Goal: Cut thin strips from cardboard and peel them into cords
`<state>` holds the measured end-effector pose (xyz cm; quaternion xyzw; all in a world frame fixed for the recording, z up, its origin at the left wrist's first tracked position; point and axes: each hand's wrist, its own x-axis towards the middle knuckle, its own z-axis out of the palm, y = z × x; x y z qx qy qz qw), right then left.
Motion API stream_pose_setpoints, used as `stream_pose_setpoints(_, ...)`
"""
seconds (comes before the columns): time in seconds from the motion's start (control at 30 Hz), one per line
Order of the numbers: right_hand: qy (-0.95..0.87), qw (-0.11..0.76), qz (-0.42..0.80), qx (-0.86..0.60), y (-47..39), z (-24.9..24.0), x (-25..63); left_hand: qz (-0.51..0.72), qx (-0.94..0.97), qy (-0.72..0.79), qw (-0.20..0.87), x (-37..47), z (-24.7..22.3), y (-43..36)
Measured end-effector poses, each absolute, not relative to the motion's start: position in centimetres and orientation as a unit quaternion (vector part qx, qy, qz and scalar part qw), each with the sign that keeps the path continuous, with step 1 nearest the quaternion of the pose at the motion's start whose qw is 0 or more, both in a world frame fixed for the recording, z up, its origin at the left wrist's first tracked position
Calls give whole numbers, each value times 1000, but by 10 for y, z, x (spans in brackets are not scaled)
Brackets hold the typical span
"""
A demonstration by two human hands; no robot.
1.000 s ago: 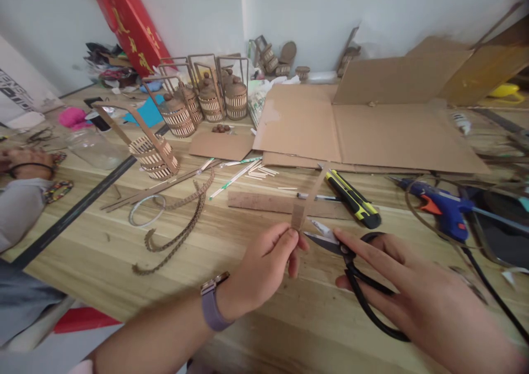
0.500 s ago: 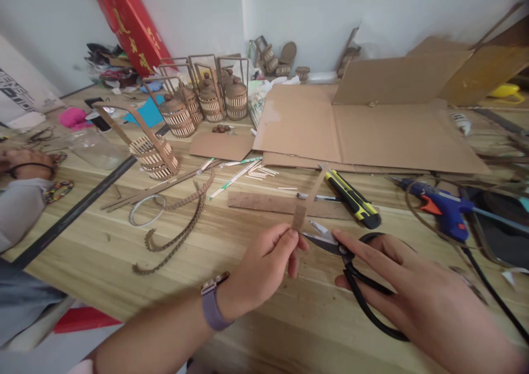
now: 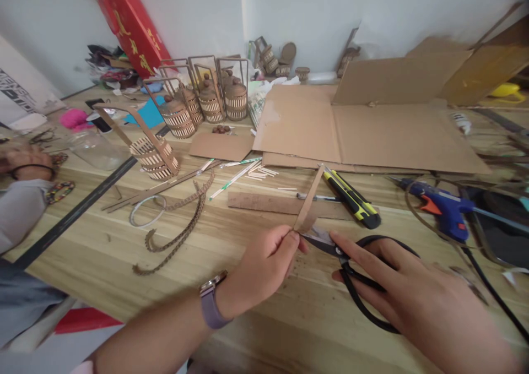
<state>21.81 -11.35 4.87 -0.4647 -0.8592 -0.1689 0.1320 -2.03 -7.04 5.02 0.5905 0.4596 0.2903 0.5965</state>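
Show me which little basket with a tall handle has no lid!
The front-left basket, standing apart beside the glass jar. Its top is open, while the baskets clustered behind it have brown lids.

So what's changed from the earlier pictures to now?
The scissors have closed further at the brown strip, whose far end has swung slightly left. The right hand still grips the scissors, the left hand the strip; the utility knife and glue gun lie unmoved.

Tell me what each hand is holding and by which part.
Left hand: brown strip, pinched between thumb and fingers at its near end. Right hand: black scissors, by the handles.
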Motion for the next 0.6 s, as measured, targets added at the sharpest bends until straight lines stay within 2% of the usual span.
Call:
stream_pose_setpoints(0.3, -862, 169, -21, -477, -116, 44, 214, 297, 613, 428, 594, -19, 48, -76)
stream_pose_setpoints(0.6, -831, 192, -19, -521, -115, 46, 214, 357, 514, 441, 643, -18, 43, -67)
